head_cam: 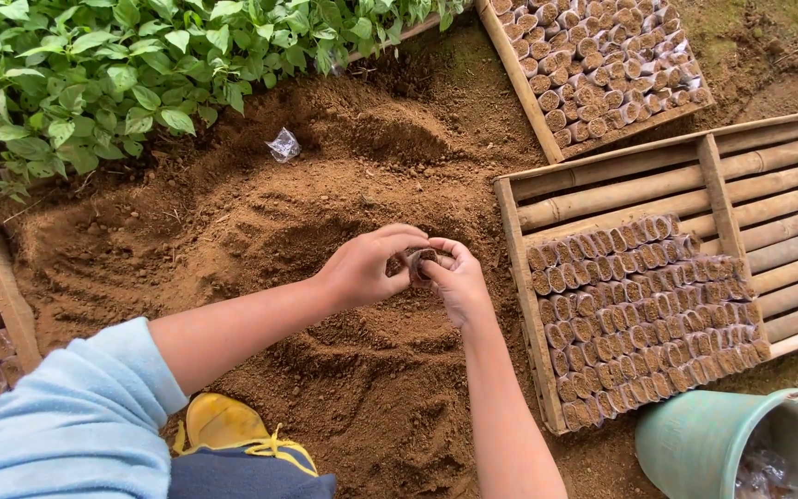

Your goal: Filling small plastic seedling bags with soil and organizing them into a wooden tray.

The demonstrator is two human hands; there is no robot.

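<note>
Fingers of both hands, left (362,268) and right (459,277), pinch one small soil-filled bag (417,262) between them, above the soil heap (344,370).

Brown soil (325,231), green leaves (94,74), a pale tan bamboo tray (787,176), a mint-green bucket (695,444), a light blue sleeve (76,425), a yellow shoe (223,425), a clear bag (284,145).
</note>
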